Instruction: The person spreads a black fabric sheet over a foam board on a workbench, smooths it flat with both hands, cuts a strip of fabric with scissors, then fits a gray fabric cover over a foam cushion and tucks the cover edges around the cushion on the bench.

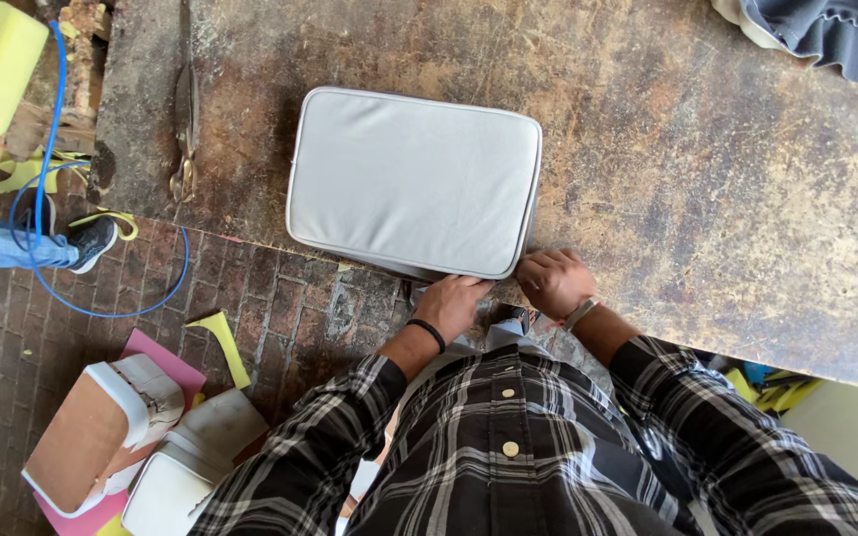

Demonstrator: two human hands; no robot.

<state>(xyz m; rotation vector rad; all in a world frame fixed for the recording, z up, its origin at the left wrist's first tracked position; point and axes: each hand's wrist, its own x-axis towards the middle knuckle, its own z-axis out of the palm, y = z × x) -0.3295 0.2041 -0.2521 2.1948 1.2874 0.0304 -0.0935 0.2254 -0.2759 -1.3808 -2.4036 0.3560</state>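
A grey padded cushion (414, 179) lay flat on the worn counter (707, 179), its near long side right at the counter's front edge and slightly overhanging it. The left hand (454, 303) was curled under that near edge, fingers tucked out of sight, so whether its grip was pinching the seam could not be told. The right hand (553, 281) was set at the near right corner, fingers bent and pressed together against the cushion's side.

Risk, judged: with the cushion so close to the edge, a pull toward the body could have tipped it off onto the brick floor (280, 308). Fingers could also have been caught between cushion and counter lip. The rough, stained surface might have marked the pale cover if it was dragged.

Open room was seen on the counter to the right and behind the cushion. Scissors (186, 129) lay well apart on the left, near the counter's left edge. Dark cloth (836, 40) sat at the far right corner. Below left, white padded pieces (151, 437) and a blue cable (111, 298) cluttered the floor, and another person's shoe (91, 243) stood near.
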